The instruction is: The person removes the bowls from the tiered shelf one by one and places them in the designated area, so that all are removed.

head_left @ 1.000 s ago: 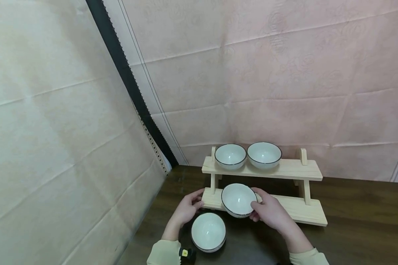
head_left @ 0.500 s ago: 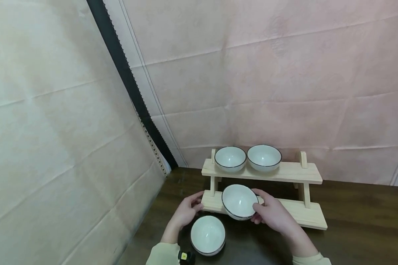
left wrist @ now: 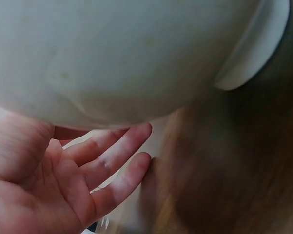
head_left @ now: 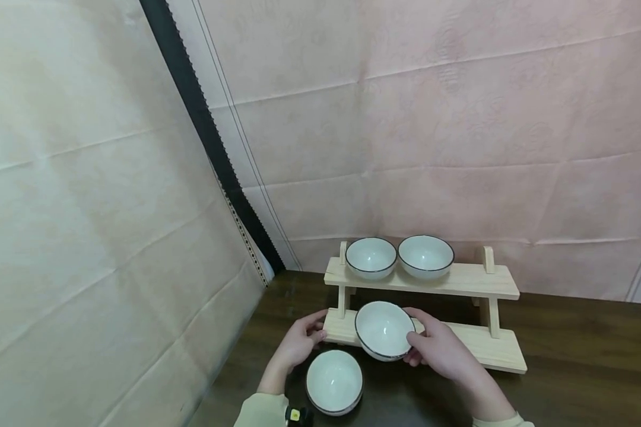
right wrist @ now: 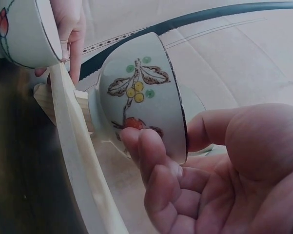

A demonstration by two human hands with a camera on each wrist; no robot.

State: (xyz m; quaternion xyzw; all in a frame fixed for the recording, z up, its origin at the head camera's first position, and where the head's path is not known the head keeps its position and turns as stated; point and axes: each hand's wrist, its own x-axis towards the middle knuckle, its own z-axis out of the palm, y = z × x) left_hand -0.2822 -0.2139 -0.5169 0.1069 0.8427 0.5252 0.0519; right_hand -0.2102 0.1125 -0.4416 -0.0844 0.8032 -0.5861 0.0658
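My right hand (head_left: 440,347) pinches a white bowl (head_left: 383,329) with a dark rim by its right side, over the lower board of a two-tier wooden shelf (head_left: 481,344). In the right wrist view this bowl (right wrist: 141,92) shows painted leaves and berries, with its foot close to the board. At the shelf's left end, my left hand (head_left: 298,338) holds the lower board between thumb and forefinger. The left wrist view shows that hand's other fingers (left wrist: 112,168) extended; a large bowl (left wrist: 112,58) hides its thumb.
Two matching bowls, one left (head_left: 371,258) and one right (head_left: 426,256), stand on the upper board. What looks like a small stack of bowls (head_left: 334,382) sits on the dark wooden table (head_left: 582,356) before the shelf. Pale cloth walls (head_left: 486,148) enclose the back and left.
The held bowl has shifted very slightly left over the lower board. Both hands keep their hold. The whole scene sits a little lower in the head view.
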